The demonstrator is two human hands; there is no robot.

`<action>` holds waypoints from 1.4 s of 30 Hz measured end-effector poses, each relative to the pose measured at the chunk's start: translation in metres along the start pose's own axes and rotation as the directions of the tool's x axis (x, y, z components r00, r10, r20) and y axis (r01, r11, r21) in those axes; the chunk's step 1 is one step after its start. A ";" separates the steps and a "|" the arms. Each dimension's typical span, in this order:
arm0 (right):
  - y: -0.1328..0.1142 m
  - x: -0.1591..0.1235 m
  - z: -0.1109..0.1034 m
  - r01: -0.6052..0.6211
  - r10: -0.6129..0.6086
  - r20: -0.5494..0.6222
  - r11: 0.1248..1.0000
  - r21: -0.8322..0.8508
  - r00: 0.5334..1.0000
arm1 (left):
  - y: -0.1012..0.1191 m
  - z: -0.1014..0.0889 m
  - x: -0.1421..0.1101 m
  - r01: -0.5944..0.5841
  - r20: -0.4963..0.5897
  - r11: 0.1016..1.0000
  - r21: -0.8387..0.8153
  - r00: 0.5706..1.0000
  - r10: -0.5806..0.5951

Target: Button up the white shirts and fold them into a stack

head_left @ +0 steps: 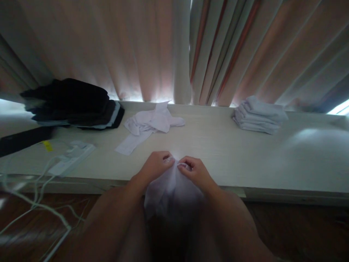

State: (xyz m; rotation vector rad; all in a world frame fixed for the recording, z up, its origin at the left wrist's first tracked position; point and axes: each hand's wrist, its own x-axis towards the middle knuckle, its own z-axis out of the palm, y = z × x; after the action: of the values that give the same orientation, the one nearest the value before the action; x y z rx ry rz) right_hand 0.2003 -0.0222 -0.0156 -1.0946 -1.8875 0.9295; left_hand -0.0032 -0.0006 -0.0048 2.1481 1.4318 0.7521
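My left hand (pixel 155 167) and my right hand (pixel 195 170) meet at the near edge of a pale table (pixel 218 145). Both pinch the top edge of a thin white cloth (pixel 171 193), which hangs down from the fingers over the table's front edge, between my forearms. The fingers of both hands are curled tight on the fabric. A loose heap of white cloth pieces (pixel 149 125) lies further back on the table, just beyond my hands.
A stack of dark folded clothes (pixel 73 103) sits at the back left. A stack of folded white cloths (pixel 259 115) sits at the back right. A white power strip (pixel 72 156) with cables lies at the left. Curtains hang behind the table.
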 end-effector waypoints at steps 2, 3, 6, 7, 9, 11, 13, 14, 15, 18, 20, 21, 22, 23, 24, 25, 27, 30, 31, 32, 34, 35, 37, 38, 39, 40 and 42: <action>-0.001 0.002 0.009 -0.018 0.020 -0.048 0.999 0.034 0.999 | 0.004 0.005 -0.002 0.039 0.046 0.993 -0.113 0.998 -0.034; -0.001 0.003 0.013 -0.037 0.042 -0.079 0.998 0.052 0.996 | 0.005 0.007 -0.003 0.069 0.063 0.985 -0.155 0.996 -0.060; -0.001 0.006 0.020 -0.088 0.099 -0.123 0.992 0.091 0.987 | 0.005 0.005 -0.006 0.209 0.134 0.945 -0.251 0.974 -0.180; -0.001 0.006 0.020 -0.092 0.103 -0.112 0.991 0.096 0.988 | 0.005 0.003 -0.007 0.256 0.157 0.921 -0.294 0.963 -0.218; -0.003 0.006 0.017 -0.087 0.095 -0.075 0.991 0.105 0.993 | 0.005 -0.004 -0.010 0.328 0.201 0.861 -0.387 0.942 -0.268; -0.006 0.005 0.015 -0.081 0.086 -0.037 0.990 0.116 0.996 | 0.007 -0.010 -0.012 0.369 0.231 0.814 -0.449 0.928 -0.293; -0.008 0.004 0.014 -0.069 0.072 -0.018 0.992 0.109 0.997 | 0.008 -0.013 -0.014 0.386 0.244 0.789 -0.478 0.921 -0.303; -0.009 0.003 0.015 -0.058 0.060 -0.017 0.994 0.089 0.998 | 0.008 -0.013 -0.015 0.391 0.243 0.781 -0.487 0.920 -0.308; -0.009 0.003 0.016 -0.041 0.043 -0.022 0.997 0.061 0.999 | 0.008 -0.012 -0.015 0.393 0.237 0.774 -0.496 0.919 -0.315; -0.008 0.002 0.021 0.005 -0.007 -0.063 0.999 -0.037 0.998 | 0.005 -0.005 -0.016 0.418 0.217 0.754 -0.507 0.908 -0.358; -0.006 0.002 0.023 0.011 -0.020 -0.102 0.996 -0.085 0.995 | 0.004 0.001 -0.016 0.446 0.220 0.725 -0.525 0.894 -0.391; -0.005 0.001 0.024 0.008 -0.021 -0.122 0.994 -0.107 0.992 | 0.003 0.003 -0.016 0.459 0.228 0.703 -0.543 0.886 -0.403; -0.004 0.001 0.025 0.005 -0.023 -0.138 0.992 -0.130 0.990 | 0.003 0.005 -0.016 0.468 0.236 0.677 -0.567 0.881 -0.411; -0.004 0.000 0.026 0.007 -0.030 -0.152 0.989 -0.150 0.988 | 0.004 0.007 -0.017 0.473 0.244 0.651 -0.593 0.877 -0.415; -0.003 -0.001 0.026 0.014 -0.042 -0.161 0.986 -0.168 0.986 | 0.004 0.008 -0.017 0.476 0.250 0.629 -0.615 0.874 -0.417; -0.003 -0.002 0.027 0.027 -0.059 -0.168 0.982 -0.185 0.984 | 0.005 0.009 -0.018 0.475 0.253 0.612 -0.633 0.873 -0.416; -0.003 -0.003 0.028 0.064 -0.104 -0.179 0.975 -0.213 0.978 | 0.006 0.010 -0.018 0.457 0.247 0.601 -0.656 0.882 -0.401; -0.002 -0.005 0.029 0.090 -0.140 -0.207 0.968 -0.236 0.968 | 0.009 0.010 -0.018 0.407 0.205 0.618 -0.673 0.905 -0.373; -0.002 -0.005 0.029 0.083 -0.137 -0.221 0.968 -0.237 0.966 | 0.009 0.010 -0.017 0.390 0.190 0.631 -0.671 0.913 -0.362; -0.001 -0.005 0.029 0.074 -0.130 -0.233 0.969 -0.236 0.964 | 0.010 0.011 -0.017 0.374 0.183 0.650 -0.662 0.921 -0.344; 0.001 -0.005 0.026 0.054 -0.110 -0.246 0.974 -0.221 0.963 | 0.009 0.011 -0.016 0.346 0.195 0.699 -0.626 0.937 -0.289; 0.002 -0.005 0.024 0.043 -0.093 -0.245 0.978 -0.204 0.965 | 0.009 0.011 -0.016 0.333 0.205 0.725 -0.602 0.943 -0.263; 0.004 -0.005 0.020 0.013 -0.045 -0.219 0.989 -0.147 0.975 | 0.008 0.012 -0.016 0.331 0.214 0.764 -0.554 0.943 -0.254; 0.006 -0.005 0.018 -0.008 -0.014 -0.195 0.994 -0.112 0.981 | 0.008 0.012 -0.016 0.340 0.211 0.775 -0.532 0.940 -0.268; 0.007 -0.005 0.016 -0.030 0.017 -0.166 0.997 -0.076 0.986 | 0.008 0.012 -0.017 0.351 0.208 0.783 -0.513 0.936 -0.284; 0.008 -0.005 0.014 -0.053 0.046 -0.134 0.998 -0.045 0.990 | 0.009 0.012 -0.017 0.360 0.205 0.789 -0.497 0.933 -0.297; 0.009 -0.005 0.009 -0.087 0.086 -0.069 0.996 -0.009 0.994 | 0.010 0.013 -0.018 0.366 0.211 0.799 -0.476 0.930 -0.300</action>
State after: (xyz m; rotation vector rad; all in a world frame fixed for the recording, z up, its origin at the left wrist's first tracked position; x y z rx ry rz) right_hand 0.1972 -0.0254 -0.0289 -1.2083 -1.8047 0.9182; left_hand 0.0067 -0.0216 -0.0112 1.4606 1.3131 0.7417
